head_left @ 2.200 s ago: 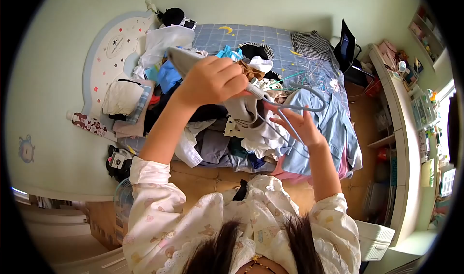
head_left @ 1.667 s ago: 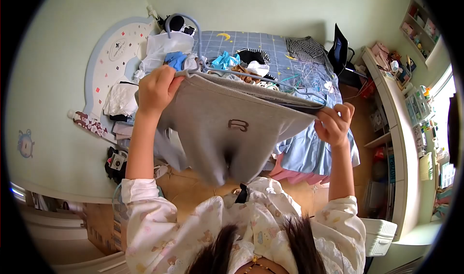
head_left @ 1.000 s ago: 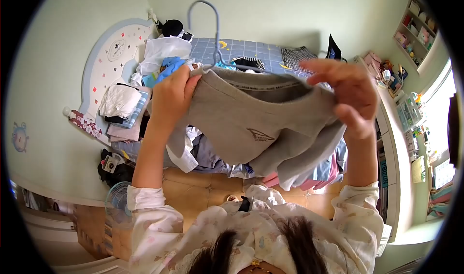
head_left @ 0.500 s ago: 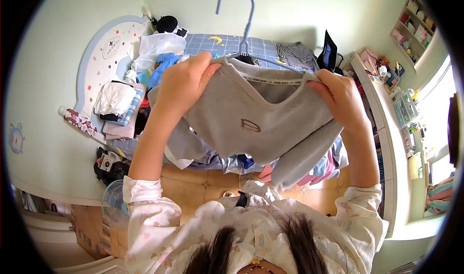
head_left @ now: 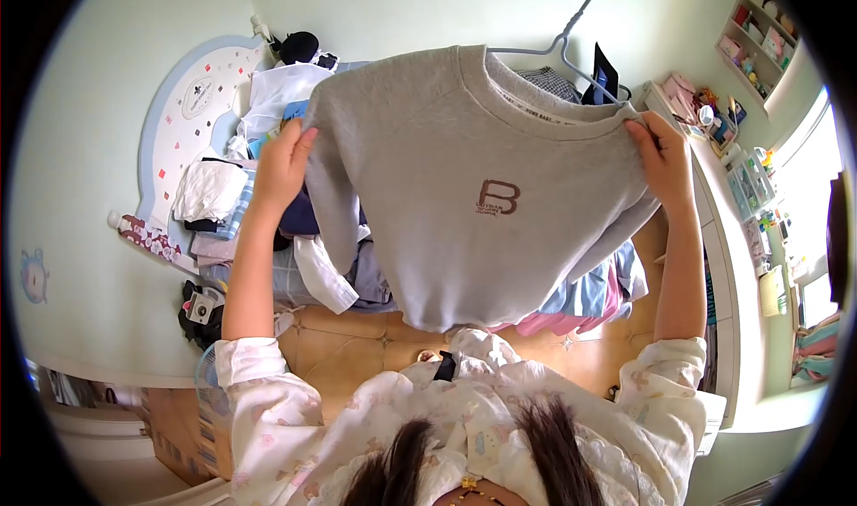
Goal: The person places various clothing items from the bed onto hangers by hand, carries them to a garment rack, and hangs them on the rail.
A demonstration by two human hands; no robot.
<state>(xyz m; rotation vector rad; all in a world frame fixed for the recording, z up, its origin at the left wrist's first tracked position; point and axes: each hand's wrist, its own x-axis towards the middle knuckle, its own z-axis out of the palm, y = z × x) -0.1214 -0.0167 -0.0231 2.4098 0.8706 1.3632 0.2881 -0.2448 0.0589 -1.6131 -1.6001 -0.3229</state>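
A grey sweatshirt [head_left: 428, 185] with a brown letter B on its chest hangs spread out in front of me. My left hand [head_left: 284, 162] is closed on its left shoulder edge, near the top of a sleeve. On the other side, my right hand [head_left: 662, 160] pinches the fabric beside the neckline. A blue-grey hanger [head_left: 564, 44] sits in the neck opening, its hook above and toward the right. The part of the hanger inside the sweatshirt is hidden.
Behind the sweatshirt is a bed with a white and blue headboard [head_left: 170, 140], folded clothes [head_left: 211, 192] and pink clothing [head_left: 571, 317]. A white desk [head_left: 714, 203] runs along the right. A fan [head_left: 211, 377] stands lower left on the tiled floor [head_left: 344, 350].
The sweatshirt is stretched wider and faces me more flatly. My left hand has moved left and down from the collar to the shoulder edge. The hanger has shifted right and tilted.
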